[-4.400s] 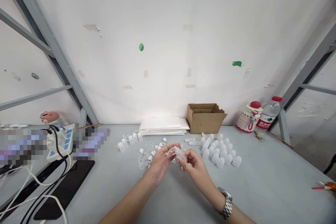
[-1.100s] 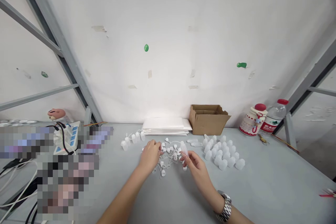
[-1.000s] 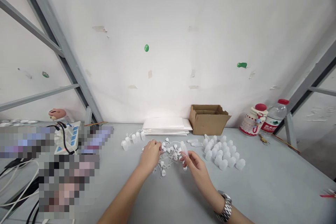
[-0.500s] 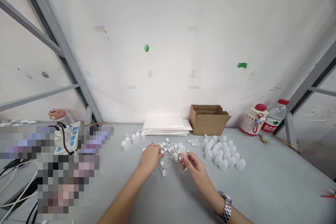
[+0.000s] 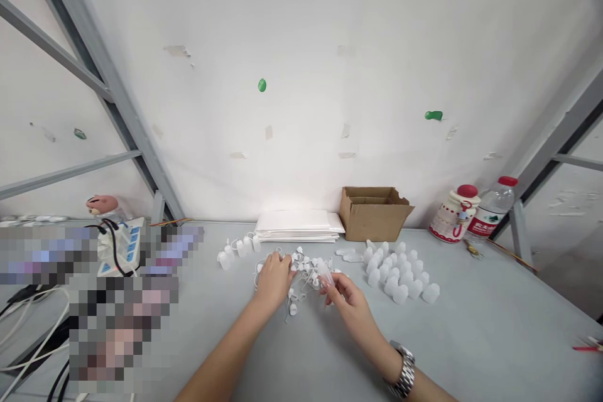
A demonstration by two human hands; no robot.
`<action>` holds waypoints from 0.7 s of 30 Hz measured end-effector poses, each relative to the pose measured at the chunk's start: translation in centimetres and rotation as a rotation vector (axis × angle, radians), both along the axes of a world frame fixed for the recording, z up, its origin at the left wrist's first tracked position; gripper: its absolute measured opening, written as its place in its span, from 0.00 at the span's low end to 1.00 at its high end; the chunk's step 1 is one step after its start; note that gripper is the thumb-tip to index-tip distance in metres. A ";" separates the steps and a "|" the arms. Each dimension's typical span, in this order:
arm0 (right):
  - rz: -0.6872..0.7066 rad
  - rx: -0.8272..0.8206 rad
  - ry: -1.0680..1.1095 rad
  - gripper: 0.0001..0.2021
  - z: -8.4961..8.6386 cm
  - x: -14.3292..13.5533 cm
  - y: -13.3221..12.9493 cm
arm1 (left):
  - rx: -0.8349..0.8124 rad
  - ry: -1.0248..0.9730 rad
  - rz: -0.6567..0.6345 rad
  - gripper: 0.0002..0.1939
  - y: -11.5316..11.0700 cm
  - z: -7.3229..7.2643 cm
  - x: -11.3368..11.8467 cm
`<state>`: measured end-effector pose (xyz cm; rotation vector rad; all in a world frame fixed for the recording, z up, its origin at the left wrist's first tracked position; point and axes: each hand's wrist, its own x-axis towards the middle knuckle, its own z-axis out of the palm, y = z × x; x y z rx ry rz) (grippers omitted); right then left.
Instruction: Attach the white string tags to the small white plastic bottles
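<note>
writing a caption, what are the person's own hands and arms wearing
Both hands, left and right, are bare, without gloves. No sleeves show on the forearms. The right wrist has a silver-coloured link-band wristwatch; the left wrist has nothing visible on it.

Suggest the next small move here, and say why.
Perhaps gently ease one of the corded caps free with the left hand: its fingers are at their tangled pile, while the right hand holds a bottle.

Caps pile [image 5: 306, 270] before paper stack [image 5: 296, 225] | carton [image 5: 374, 217] right of stack | bottle cluster [image 5: 400, 273] before carton
</note>
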<state>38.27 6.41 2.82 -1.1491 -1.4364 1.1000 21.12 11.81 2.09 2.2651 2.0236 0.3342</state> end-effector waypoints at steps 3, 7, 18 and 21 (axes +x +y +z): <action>-0.013 0.008 -0.045 0.15 -0.1 0.0 0.1 | 0.052 -0.059 -0.007 0.06 0.0 0.0 -0.1; -0.056 0.028 -0.085 0.16 -0.5 0.2 0.3 | 0.132 -0.218 -0.006 0.03 0.0 0.7 -0.3; -0.007 0.019 -0.006 0.18 -0.6 0.5 0.7 | -0.156 -1.178 -0.164 0.14 -0.2 2.3 0.1; 0.032 -0.001 0.065 0.18 -0.2 0.6 0.7 | -0.269 -1.251 -0.257 0.15 -0.6 3.0 0.1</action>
